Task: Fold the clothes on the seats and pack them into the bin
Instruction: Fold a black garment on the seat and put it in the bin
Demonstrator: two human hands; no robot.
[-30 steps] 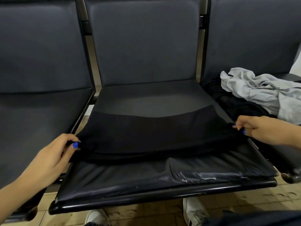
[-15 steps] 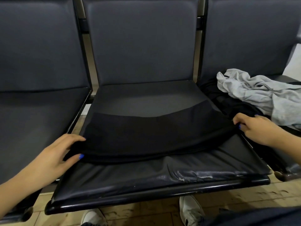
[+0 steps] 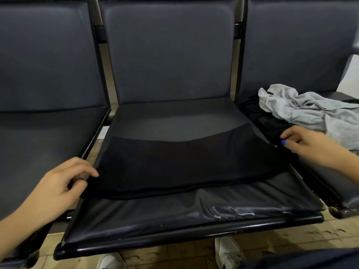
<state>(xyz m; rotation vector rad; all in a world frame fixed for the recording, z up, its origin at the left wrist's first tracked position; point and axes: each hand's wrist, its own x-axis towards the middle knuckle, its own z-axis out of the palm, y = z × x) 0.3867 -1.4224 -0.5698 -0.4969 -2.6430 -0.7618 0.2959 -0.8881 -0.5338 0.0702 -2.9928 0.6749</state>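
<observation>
— One garment is in work: a black garment [image 3: 180, 164] lies flat across the middle seat [image 3: 174, 216], folded into a wide band, its near edge well back from the seat's front lip.

— Who has hold of it?

— Both hands, one at each end. The left hand [image 3: 56, 189] has its grip narrow, fingertips pinching the left end of the cloth where it hangs past the seat edge. The right hand [image 3: 305, 142] is at the right end with fingers curled; I cannot tell for sure whether it pinches the cloth or only touches it.

— So how far along is the job?

— Early, I'd judge. This piece looks part-folded: it is a long strip, so at least one more fold across seems needed before it would suit packing.

— And the rest?

— On the seat to the right, a grey garment [image 3: 310, 111] lies crumpled on top of another dark garment [image 3: 266, 121], both unfolded. They lie just beside the right hand.

— The bin?

— Not in view, so nothing shows as packed. Below the seat, only white shoes [image 3: 227, 251] on the tiled floor [image 3: 291, 235].
</observation>
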